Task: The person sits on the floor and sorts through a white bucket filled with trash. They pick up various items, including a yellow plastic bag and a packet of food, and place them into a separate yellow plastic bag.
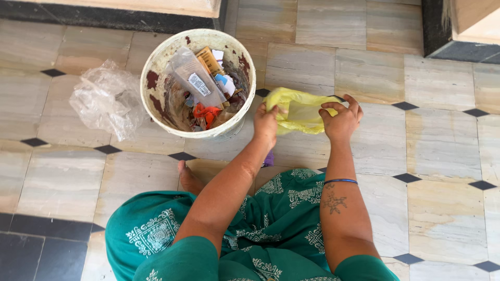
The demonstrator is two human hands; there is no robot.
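Yellow plastic bag (299,110) stretched between left hand (265,124) and right hand (341,120), both hands clamped on its edges.

The floor (437,156) has pale beige marble tiles with small black diamonds at the corners. A dark border strip (104,18) runs along the far side. Near left are dark tiles (31,250). The light is soft and even.

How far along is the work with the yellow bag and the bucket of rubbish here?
Early on. The white bucket already holds wrappers and scraps. In hand: the left hand and right hand both pinch the yellow bag, pulling at it beside the bucket. The bag looks flat, with nothing visible inside, and a clear plastic bag lies untouched on the floor.
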